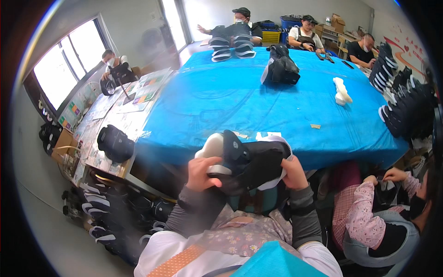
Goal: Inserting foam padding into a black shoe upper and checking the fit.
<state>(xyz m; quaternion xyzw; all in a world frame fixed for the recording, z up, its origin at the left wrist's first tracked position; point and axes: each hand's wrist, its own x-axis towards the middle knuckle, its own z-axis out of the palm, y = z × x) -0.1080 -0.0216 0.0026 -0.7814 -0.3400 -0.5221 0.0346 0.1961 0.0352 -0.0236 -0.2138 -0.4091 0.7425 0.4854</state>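
Observation:
In front of me, just below the near edge of the table, I hold a black fabric item (258, 161) with white edges. It is a padded, curved piece whose exact kind I cannot make out. A smooth white rounded form (213, 147) sticks out at its left end. My left hand (200, 174) grips this end, thumb and forefinger apart around it. With my right hand (294, 174) I pinch the white-edged right end, thumb on top. Some of my fingers are hidden beneath the item.
A blue-covered table (221, 101) spreads ahead, bearing a black padded item (281, 67) and a white shaped form (341, 91). Stacked black-and-white pieces (408, 108) stand at the right. A co-worker (369, 221) sits close on my right; others work around the table. More pieces (104, 212) lie at lower left.

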